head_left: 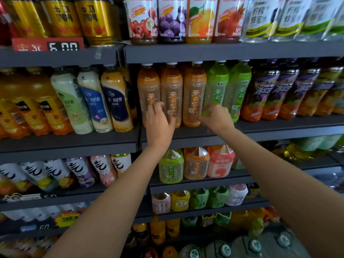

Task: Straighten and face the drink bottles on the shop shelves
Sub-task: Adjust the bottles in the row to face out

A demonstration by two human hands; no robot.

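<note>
Three orange tea bottles stand side by side on the middle shelf [270,125]: a left one [148,84], a middle one [171,86] and a right one [194,90]. Two green tea bottles [216,84] stand to their right. My left hand [160,120] reaches between the left and middle orange bottles, fingers curled against their lower labels. My right hand [216,118] lies at the foot of the right orange bottle and the first green bottle, fingers loosely bent and touching them. Whether either hand truly grips a bottle is unclear.
Tilted milk-tea bottles [89,101] lean on the shelf to the left. Purple-labelled iced tea bottles [264,94] stand to the right. Juice bottles [172,19] line the shelf above, smaller tea bottles [195,164] the one below. Large water jugs [242,246] sit at floor level.
</note>
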